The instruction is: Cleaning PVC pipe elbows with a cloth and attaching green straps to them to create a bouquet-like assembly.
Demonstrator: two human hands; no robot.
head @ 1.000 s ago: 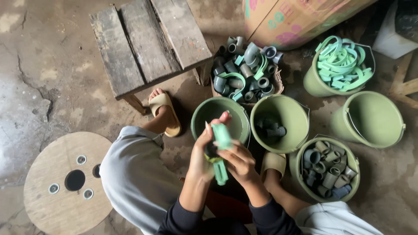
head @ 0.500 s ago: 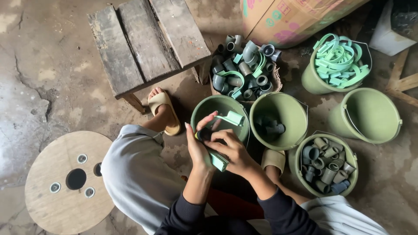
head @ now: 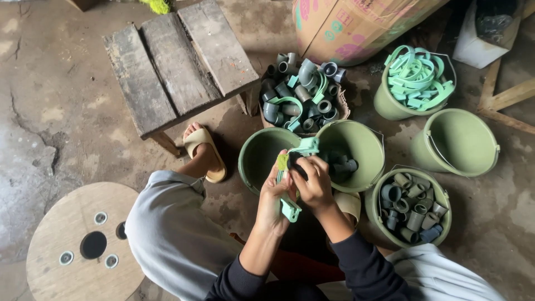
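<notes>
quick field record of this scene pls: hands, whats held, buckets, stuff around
left hand: grips light green plastic strap
right hand: fingers on a dark fitting at the strap's upper end
buckets: five green; strap bucket, empty bucket, fittings bucket, two by the hands
basket of grey fittings: behind the buckets
wooden stool: upper left
round wooden disc: lower left

Green buckets (head: pixel 462 142): five. One holds light-green clamp bands (head: pixel 417 75), two hold grey pipe fittings (head: pixel 409 206), two show bare insides. Basket of fittings (head: pixel 301 92): one. Wooden bench (head: pixel 178 64): one. Round wooden spool end (head: pixel 72 245): one. Cardboard box (head: pixel 356 25): one. Sandals (head: pixel 205 153): two
</notes>
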